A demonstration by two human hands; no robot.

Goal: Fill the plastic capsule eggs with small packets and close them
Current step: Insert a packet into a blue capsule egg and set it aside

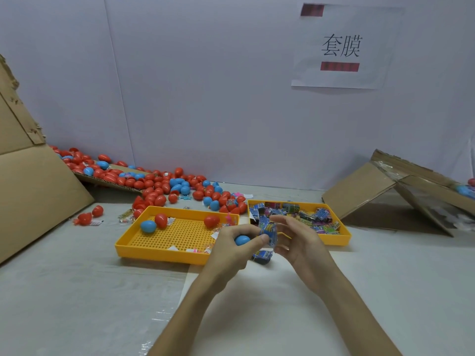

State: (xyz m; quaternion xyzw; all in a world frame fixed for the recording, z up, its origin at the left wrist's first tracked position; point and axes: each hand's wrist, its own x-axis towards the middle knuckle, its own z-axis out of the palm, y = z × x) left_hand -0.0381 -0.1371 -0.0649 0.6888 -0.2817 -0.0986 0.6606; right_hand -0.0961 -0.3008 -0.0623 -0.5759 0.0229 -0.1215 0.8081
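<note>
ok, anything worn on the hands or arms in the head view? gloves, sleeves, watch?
Nothing worn that shows. The left hand and right hand are bare: no gloves, rings or tape. The forearms are bare as far as the bottom edge of the frame, with no sleeves, watch, bands or markers in view.

Blue egg half inside the left hand; packet print illegibly small.

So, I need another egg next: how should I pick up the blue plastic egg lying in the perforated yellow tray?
From above, pinching its wide middle front to back: the blue plastic egg lies on its side, and a red plastic egg crowds its right.
</note>
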